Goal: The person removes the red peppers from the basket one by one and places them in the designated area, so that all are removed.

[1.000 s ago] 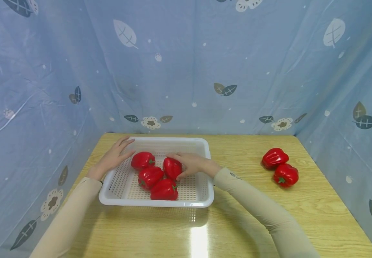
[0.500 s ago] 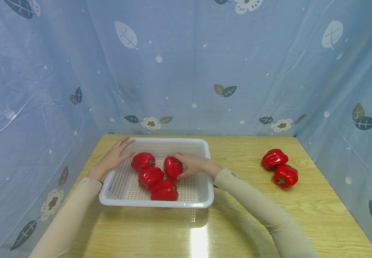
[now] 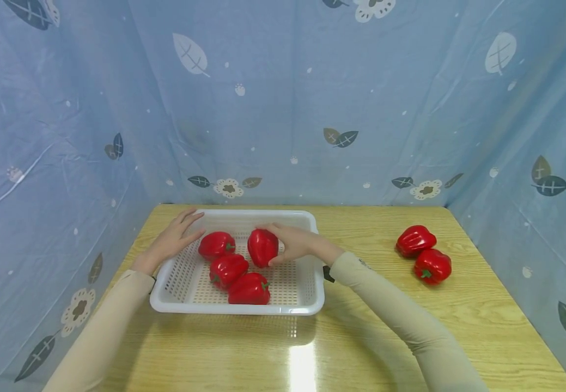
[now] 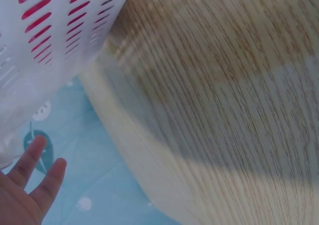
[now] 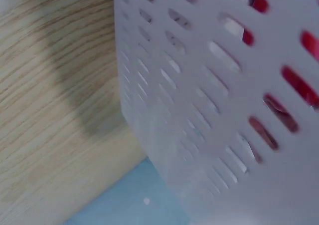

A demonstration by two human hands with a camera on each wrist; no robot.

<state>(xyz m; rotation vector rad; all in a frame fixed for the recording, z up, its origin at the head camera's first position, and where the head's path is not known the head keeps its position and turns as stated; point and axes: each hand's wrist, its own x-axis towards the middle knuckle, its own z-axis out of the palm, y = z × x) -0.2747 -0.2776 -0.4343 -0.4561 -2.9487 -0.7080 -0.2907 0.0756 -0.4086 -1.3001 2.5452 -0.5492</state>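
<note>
My right hand (image 3: 294, 242) grips a glossy red bell pepper (image 3: 261, 249) inside a white slotted plastic basket (image 3: 238, 309). Three more red bell peppers lie in the basket: one at the back left (image 3: 217, 246), one in the middle (image 3: 229, 271) and one at the front (image 3: 249, 289). At the left rim my left hand (image 3: 170, 239) is held with fingers spread, nothing in its grasp. In the left wrist view its fingers (image 4: 50, 182) are extended beside the basket wall (image 4: 60, 40). The right wrist view has only the basket wall (image 5: 179, 110), with red behind its slots; the hand is hidden there.
Two red bell peppers, a rear one (image 3: 415, 240) and a front one (image 3: 432, 266), lie touching on the right of the wooden table (image 3: 361, 337). A blue patterned curtain (image 3: 273, 109) encloses the table at the back and sides.
My right hand has raised the bell pepper a little off its spot, away from the middle and front peppers. The left hand has stayed in place.
</note>
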